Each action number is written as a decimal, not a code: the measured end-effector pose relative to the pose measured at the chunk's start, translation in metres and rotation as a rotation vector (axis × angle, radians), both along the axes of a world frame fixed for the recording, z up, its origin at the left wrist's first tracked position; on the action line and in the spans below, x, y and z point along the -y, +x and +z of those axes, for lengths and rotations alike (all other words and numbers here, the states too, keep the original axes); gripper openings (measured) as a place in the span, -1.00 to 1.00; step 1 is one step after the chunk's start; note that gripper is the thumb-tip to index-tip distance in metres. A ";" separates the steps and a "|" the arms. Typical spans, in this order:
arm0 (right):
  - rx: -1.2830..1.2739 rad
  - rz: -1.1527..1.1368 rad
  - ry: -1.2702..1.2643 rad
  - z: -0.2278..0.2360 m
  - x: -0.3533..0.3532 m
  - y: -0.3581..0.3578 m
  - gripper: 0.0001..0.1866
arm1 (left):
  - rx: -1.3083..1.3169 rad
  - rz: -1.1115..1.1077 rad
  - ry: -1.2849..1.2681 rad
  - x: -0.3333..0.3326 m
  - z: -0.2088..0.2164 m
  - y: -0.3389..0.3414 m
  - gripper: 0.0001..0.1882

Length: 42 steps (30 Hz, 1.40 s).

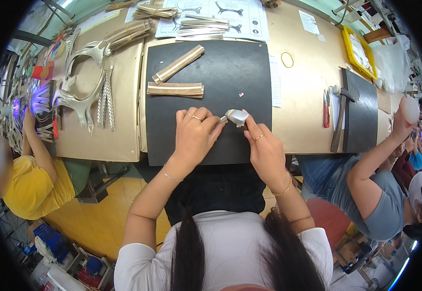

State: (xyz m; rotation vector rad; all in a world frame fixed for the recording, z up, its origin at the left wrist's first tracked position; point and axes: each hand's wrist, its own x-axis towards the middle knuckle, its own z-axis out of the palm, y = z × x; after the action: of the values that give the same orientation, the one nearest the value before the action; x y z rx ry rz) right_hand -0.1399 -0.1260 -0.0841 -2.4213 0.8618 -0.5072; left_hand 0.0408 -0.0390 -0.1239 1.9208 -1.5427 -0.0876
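Silver piece: a small, shiny grey piece (236, 117) held between the two hands, over the near part of the black mat (240, 65).
Left hand: fingers curled in, thumb and forefinger pinched on the narrow left end of the piece; the hand (194, 131) is palm down, a ring on one finger.
Right hand: forefinger tip at the piece's right edge, thumb lower with a small gap between them; whether the hand (267, 151) grips or only presses, I cannot tell.
On the mat: two brown-and-cream strip bundles, one slanted (179, 64), one nearly level (175, 89), and a tiny scrap (241, 94).
Beyond the mat: a drawing sheet (257, 22) with pale strips (201, 28) on it.
Left of the mat: silver straps (78, 99).
Right of the mat: rubber band (287, 60), red-handled tool (326, 111), hammer (338, 123), dark board (363, 114), yellow tray (347, 41).
Either side: a person in yellow (36, 189), left; a person in grey (383, 208), right.
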 end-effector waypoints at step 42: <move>-0.015 0.008 0.036 -0.007 -0.009 0.001 -0.45 | -0.168 0.204 0.154 0.006 0.006 -0.018 -0.93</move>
State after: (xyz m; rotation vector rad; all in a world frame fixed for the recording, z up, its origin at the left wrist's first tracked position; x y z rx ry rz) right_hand -0.1392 -0.1169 -0.0916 -2.3982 0.8593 -0.4674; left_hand 0.0232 -0.0452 -0.1177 2.1218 -1.2555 -0.2783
